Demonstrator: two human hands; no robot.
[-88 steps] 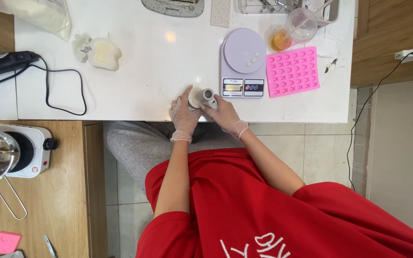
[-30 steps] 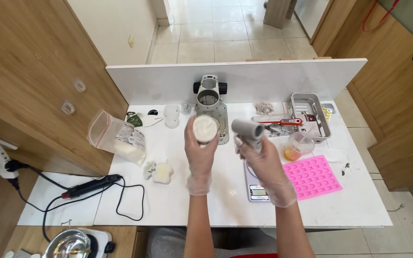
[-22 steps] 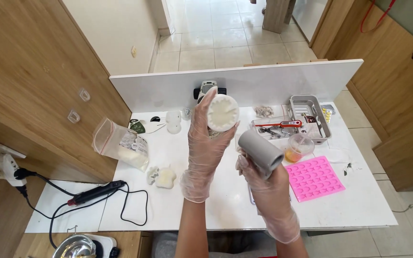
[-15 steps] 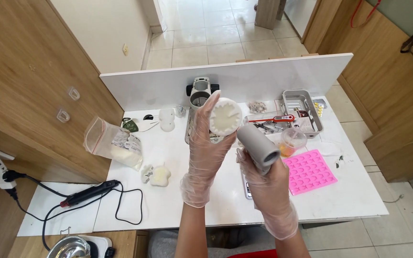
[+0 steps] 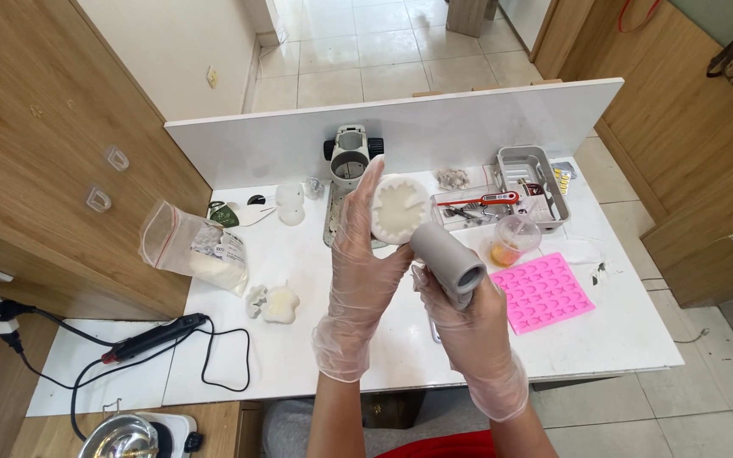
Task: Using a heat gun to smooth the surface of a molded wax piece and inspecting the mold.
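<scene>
A white counter (image 5: 604, 339) with an upright white back panel carries the things. On its left lie a clear zip bag of white flakes (image 5: 197, 254), a pale lumpy piece (image 5: 273, 303) and a black corded tool (image 5: 156, 337). On its right sit a pink silicone mould (image 5: 546, 291), a plastic cup with orange liquid (image 5: 512, 240) and a grey metal tray (image 5: 536, 174).

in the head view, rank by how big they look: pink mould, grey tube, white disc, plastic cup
1. pink mould
2. grey tube and white disc: these look about alike, and both are held up nearer the camera, so I will not rank them against each other.
3. plastic cup
</scene>
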